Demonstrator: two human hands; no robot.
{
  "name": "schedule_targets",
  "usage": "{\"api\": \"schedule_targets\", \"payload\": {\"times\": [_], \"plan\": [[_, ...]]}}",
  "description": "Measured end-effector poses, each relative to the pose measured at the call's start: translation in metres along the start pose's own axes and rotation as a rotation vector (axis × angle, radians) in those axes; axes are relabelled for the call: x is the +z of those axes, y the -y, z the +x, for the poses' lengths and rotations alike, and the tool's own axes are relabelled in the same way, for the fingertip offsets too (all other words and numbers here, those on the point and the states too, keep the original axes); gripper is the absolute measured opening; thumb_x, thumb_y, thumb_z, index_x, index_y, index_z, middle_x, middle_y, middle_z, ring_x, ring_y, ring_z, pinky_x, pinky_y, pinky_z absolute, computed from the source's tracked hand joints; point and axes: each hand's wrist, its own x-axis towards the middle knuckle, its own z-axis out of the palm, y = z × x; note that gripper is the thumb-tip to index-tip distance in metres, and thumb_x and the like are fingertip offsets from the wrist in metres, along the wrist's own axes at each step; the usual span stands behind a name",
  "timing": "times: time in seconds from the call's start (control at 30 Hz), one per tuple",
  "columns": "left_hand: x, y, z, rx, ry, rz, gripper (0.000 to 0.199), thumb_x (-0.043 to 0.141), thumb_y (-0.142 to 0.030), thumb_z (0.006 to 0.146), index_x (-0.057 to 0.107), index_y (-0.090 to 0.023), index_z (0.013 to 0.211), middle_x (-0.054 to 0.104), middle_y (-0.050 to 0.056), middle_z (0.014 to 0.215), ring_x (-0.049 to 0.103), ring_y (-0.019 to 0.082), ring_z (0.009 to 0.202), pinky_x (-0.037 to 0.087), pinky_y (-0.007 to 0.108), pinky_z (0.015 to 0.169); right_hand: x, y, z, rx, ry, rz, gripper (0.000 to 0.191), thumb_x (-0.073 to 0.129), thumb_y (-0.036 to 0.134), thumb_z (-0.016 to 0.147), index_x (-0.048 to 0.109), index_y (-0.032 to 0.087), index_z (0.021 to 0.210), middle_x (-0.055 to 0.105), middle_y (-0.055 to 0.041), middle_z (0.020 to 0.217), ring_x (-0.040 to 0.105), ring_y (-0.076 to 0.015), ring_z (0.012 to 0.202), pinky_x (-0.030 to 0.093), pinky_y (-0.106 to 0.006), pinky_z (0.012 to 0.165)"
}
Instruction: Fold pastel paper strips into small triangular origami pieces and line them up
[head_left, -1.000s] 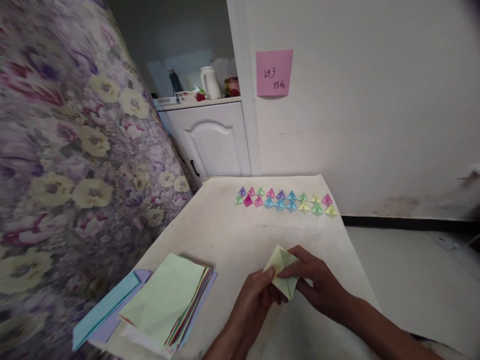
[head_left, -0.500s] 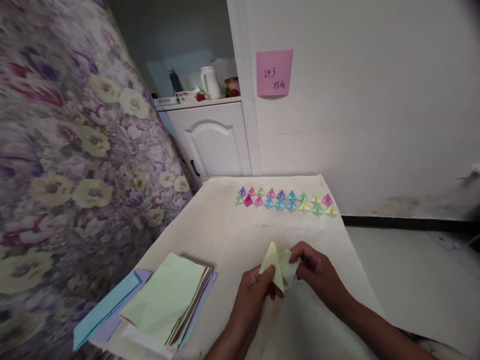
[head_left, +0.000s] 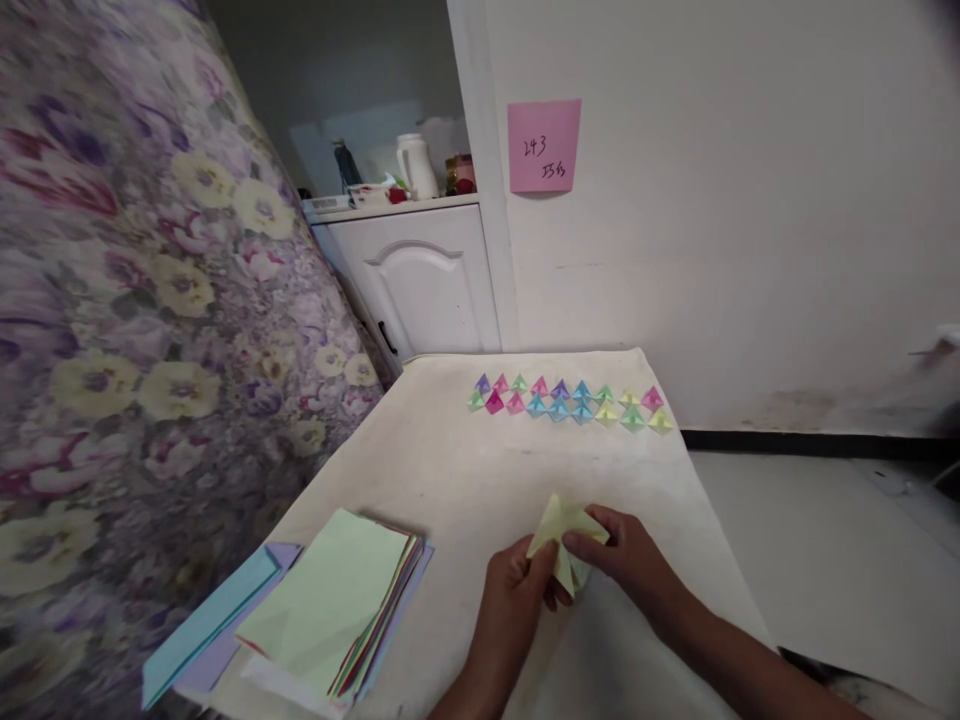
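A pale yellow-green paper [head_left: 571, 523], partly folded with pointed corners, is held above the table near its front. My left hand [head_left: 517, 590] pinches its left side, thumb on top and fingers underneath. On the right side, my right hand [head_left: 634, 560] grips the paper with its thumb pressed on the face near the middle. Beyond the hands, two rows of small folded paper pieces [head_left: 558, 409] in several colours lie near the far edge. A stack of coloured paper [head_left: 337, 590] with light green on top rests at the left.
Blue folded paper [head_left: 214, 620] and purple paper lie left of the stack on the cream-covered table [head_left: 442, 450]. A floral curtain [head_left: 165, 330] hangs along the left. Behind stand a white cabinet [head_left: 424, 290] and a wall with a pink note [head_left: 544, 145].
My right thumb has moved left onto the paper's face, and the right part of the paper is now folded out to a point. Both hands have shifted slightly.
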Motion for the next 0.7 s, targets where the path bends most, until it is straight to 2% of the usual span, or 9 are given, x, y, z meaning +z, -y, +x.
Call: {"api": "schedule_targets", "payload": {"times": [0.1, 0.3, 0.47, 0.6, 0.7], "plan": [[0.001, 0.002, 0.000, 0.015, 0.017, 0.004, 0.032, 0.051, -0.042, 0.079, 0.062, -0.013, 0.071, 0.058, 0.001, 0.046, 0.049, 0.013, 0.043, 0.036, 0.022, 0.046, 0.002, 0.000, -0.001, 0.071, 0.014, 0.072, 0.024, 0.064, 0.037, 0.066, 0.059, 0.014, 0.069, 0.058, -0.0006, 0.059, 0.052, -0.0149, 0.056, 0.039, -0.025, 0.053], [-0.001, 0.009, 0.004, -0.040, 0.048, -0.077, 0.026, 0.059, -0.039, 0.074, 0.061, -0.012, 0.073, 0.057, 0.000, 0.050, 0.050, 0.011, 0.044, 0.035, 0.021, 0.046, 0.001, 0.005, -0.001, 0.131, 0.040, 0.156, 0.018, 0.065, 0.029, 0.060, 0.062, 0.013, 0.067, 0.061, -0.0011, 0.059, 0.055, -0.0156, 0.056, 0.040, -0.025, 0.055], [-0.005, 0.011, 0.006, -0.090, 0.007, -0.140, 0.028, 0.062, -0.040, 0.071, 0.060, -0.013, 0.066, 0.056, -0.001, 0.047, 0.048, 0.010, 0.043, 0.034, 0.020, 0.045, 0.001, 0.004, -0.001, 0.158, 0.006, 0.102, 0.015, 0.062, 0.027, 0.060, 0.061, 0.013, 0.065, 0.062, -0.0012, 0.059, 0.054, -0.0153, 0.056, 0.039, -0.025, 0.054], [-0.014, 0.007, 0.007, -0.090, -0.033, -0.116, 0.030, 0.063, -0.040, 0.070, 0.057, -0.013, 0.058, 0.053, -0.002, 0.041, 0.043, 0.008, 0.039, 0.031, 0.020, 0.043, -0.001, 0.004, 0.000, 0.162, -0.007, 0.104, 0.013, 0.062, 0.026, 0.061, 0.061, 0.013, 0.064, 0.060, 0.0003, 0.059, 0.051, -0.0130, 0.053, 0.037, -0.023, 0.051], [-0.016, 0.006, 0.008, -0.072, -0.062, -0.124, 0.029, 0.063, -0.040, 0.070, 0.057, -0.013, 0.059, 0.054, -0.001, 0.044, 0.044, 0.008, 0.042, 0.032, 0.019, 0.044, -0.002, 0.004, 0.001, 0.156, 0.012, 0.111, 0.012, 0.062, 0.024, 0.062, 0.063, 0.013, 0.066, 0.059, 0.0009, 0.059, 0.050, -0.0120, 0.052, 0.037, -0.022, 0.051]]}}
